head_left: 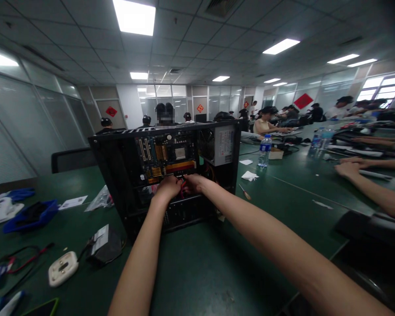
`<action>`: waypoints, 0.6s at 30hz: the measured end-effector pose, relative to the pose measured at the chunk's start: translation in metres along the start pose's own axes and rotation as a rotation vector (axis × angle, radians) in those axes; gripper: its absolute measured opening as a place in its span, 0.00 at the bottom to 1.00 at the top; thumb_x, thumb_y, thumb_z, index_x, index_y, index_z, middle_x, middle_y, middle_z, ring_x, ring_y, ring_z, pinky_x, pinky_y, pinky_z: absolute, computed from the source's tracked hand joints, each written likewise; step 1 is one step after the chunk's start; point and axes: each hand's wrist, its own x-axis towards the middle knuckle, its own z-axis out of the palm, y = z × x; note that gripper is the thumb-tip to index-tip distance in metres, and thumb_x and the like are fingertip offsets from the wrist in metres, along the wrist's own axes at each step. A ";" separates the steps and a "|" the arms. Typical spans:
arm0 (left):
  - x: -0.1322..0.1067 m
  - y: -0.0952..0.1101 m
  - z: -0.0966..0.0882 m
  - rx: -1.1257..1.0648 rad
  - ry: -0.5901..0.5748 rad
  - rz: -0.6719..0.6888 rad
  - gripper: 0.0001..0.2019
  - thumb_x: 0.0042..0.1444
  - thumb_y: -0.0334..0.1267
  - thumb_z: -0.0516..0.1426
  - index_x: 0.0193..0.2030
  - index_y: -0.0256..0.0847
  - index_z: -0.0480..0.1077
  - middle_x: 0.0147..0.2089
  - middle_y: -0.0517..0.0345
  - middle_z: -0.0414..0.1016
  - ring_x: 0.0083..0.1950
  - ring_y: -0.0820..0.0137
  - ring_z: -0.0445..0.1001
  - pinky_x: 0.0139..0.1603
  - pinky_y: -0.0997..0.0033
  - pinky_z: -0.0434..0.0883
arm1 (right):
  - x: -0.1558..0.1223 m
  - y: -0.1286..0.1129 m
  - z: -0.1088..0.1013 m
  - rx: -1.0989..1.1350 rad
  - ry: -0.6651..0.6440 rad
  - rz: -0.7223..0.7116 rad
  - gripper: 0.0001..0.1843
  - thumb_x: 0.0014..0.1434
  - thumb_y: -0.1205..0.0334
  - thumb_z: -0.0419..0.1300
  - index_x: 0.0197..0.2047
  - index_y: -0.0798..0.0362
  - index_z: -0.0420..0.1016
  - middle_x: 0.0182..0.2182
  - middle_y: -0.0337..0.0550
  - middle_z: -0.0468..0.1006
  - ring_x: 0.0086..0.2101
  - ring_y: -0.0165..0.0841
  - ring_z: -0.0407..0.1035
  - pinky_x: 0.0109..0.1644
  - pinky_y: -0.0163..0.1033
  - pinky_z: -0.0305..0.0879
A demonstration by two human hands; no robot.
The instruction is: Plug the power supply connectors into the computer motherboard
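A: Where are the wires (183,186)?
B: Inside the case (118,171), below the motherboard (172,147), between the left hand (169,186) and the right hand (194,182).

A: State of the hands?
B: Both narrow, fingers drawn in at the wires. Fingertips hidden; cannot tell which hand grips, or how firmly.

A: Why this placement?
B: The case stands upright on the table (197,267), open side toward the person; presumably this lets both arms in. Hands meeting from either side likely gives control over short, loose wires.

A: Obstructions?
B: Motherboard above, a case rail crossing just below the hands, the power supply (224,145) at upper right. Room looks tight.

A: Surroundings?
B: Right of the case: screwdriver (245,192), tissue (249,175), bottle (265,151), all apart from the arms. Left: plastic bag (100,198) near the case, blue tray (29,217) farther off; nearer the person, a black box (103,248) and a white device (63,268). A co-worker's hands (350,168) rest well to the right.
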 end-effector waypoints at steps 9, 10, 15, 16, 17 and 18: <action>0.001 -0.002 0.001 0.007 -0.005 0.028 0.19 0.65 0.47 0.50 0.38 0.40 0.80 0.43 0.41 0.82 0.43 0.58 0.80 0.38 0.68 0.68 | 0.001 -0.005 -0.002 -0.031 0.037 0.010 0.16 0.74 0.64 0.47 0.32 0.54 0.63 0.17 0.33 0.66 0.17 0.25 0.62 0.24 0.31 0.64; 0.001 -0.002 0.001 0.006 -0.004 0.029 0.19 0.65 0.47 0.50 0.38 0.40 0.80 0.43 0.41 0.82 0.43 0.58 0.80 0.38 0.68 0.68 | 0.001 -0.006 -0.002 -0.033 0.033 0.011 0.17 0.74 0.64 0.46 0.32 0.54 0.63 0.17 0.33 0.66 0.17 0.25 0.62 0.25 0.30 0.64; 0.000 0.000 0.001 0.008 -0.003 0.038 0.18 0.64 0.45 0.50 0.38 0.39 0.80 0.44 0.39 0.82 0.44 0.57 0.79 0.40 0.67 0.68 | 0.002 -0.005 -0.003 -0.053 0.012 0.008 0.19 0.74 0.63 0.45 0.30 0.55 0.64 0.18 0.35 0.67 0.18 0.25 0.63 0.26 0.30 0.64; -0.001 0.001 0.001 0.007 -0.005 0.040 0.19 0.64 0.45 0.50 0.38 0.39 0.80 0.44 0.39 0.82 0.44 0.57 0.79 0.40 0.67 0.69 | 0.003 -0.004 -0.004 -0.060 0.010 0.005 0.20 0.74 0.63 0.45 0.30 0.55 0.64 0.18 0.35 0.67 0.18 0.24 0.63 0.25 0.30 0.64; -0.001 0.001 0.001 0.006 -0.006 0.040 0.19 0.64 0.45 0.50 0.38 0.39 0.80 0.44 0.39 0.82 0.43 0.58 0.79 0.40 0.67 0.68 | 0.004 -0.004 -0.004 -0.068 0.009 -0.001 0.20 0.74 0.63 0.45 0.29 0.55 0.64 0.17 0.34 0.66 0.17 0.24 0.63 0.25 0.30 0.64; -0.001 0.002 0.000 0.006 -0.007 0.039 0.19 0.64 0.45 0.50 0.38 0.39 0.80 0.43 0.40 0.82 0.43 0.58 0.79 0.40 0.67 0.68 | 0.004 -0.004 -0.004 -0.076 0.007 -0.007 0.20 0.74 0.63 0.45 0.29 0.55 0.64 0.17 0.34 0.66 0.17 0.24 0.62 0.25 0.30 0.64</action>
